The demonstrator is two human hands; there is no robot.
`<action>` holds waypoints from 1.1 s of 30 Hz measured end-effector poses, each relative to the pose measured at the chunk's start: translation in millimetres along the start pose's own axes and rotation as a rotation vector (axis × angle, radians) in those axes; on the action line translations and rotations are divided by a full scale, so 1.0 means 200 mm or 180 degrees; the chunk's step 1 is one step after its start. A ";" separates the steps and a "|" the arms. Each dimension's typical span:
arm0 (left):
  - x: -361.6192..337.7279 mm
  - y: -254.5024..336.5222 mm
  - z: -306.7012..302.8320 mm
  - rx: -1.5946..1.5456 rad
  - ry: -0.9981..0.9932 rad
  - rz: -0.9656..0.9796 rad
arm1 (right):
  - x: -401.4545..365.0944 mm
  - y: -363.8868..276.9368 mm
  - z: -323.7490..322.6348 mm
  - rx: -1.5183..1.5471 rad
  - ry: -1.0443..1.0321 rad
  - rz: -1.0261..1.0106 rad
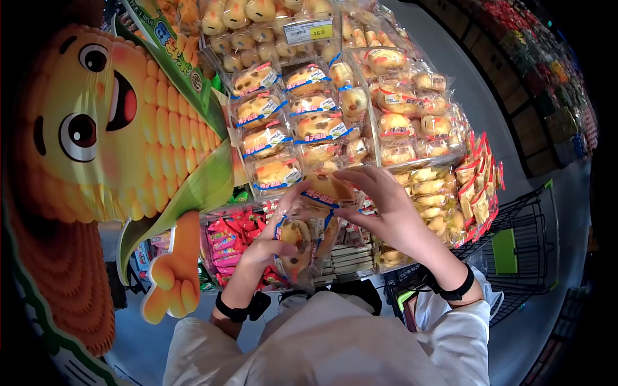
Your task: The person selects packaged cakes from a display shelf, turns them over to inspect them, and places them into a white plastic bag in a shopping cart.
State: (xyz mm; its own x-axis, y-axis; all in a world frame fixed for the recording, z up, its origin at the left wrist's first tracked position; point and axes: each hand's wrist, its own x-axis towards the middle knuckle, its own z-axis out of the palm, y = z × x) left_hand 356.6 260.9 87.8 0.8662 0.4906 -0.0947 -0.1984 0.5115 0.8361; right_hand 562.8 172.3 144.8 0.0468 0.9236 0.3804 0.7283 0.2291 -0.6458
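Observation:
In the head view, my left hand (pixel 268 242) is closed around a clear-wrapped bun (pixel 297 240) with dark raisin-like spots, its thumb lying across the front of the pack. Right behind that bun, another wrapped one (pixel 327 236) is partly covered. Just above, my right hand (pixel 385 209) curls its fingers and thumb round the right end of a wrapped bun (pixel 327 192) with a blue-edged label. The fingertips of my left hand reach up near this pack's left side. Rows of similar packaged buns (pixel 275 172) lie directly beyond both hands.
A large corn-shaped cartoon cutout (pixel 106 128) stands at the left. Pink-wrapped snacks (pixel 230 241) and yellow bread packs (pixel 430 190) flank my hands. A price tag (pixel 309 31) hangs over the bins. Lower right is a black shopping cart (pixel 524 238).

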 end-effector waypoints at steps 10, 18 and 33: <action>-0.05 -0.07 -0.02 0.0229 -0.0432 -0.0198 | -0.11 0.15 0.12 0.0755 -0.0417 0.0846; -0.10 -0.01 -0.13 -0.0260 -0.0665 0.0444 | 0.16 0.25 0.18 -0.1170 0.0263 -0.0853; -0.05 0.04 -0.19 -0.0252 0.0435 0.0282 | 0.14 0.43 0.36 -0.0962 0.0338 -0.0912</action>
State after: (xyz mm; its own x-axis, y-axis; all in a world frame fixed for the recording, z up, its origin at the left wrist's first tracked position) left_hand 329.4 287.3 74.3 0.7743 0.6249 -0.0995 -0.3115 0.5133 0.7997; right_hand 577.2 239.2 52.7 -0.1280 0.7954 0.5924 0.8889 0.3569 -0.2871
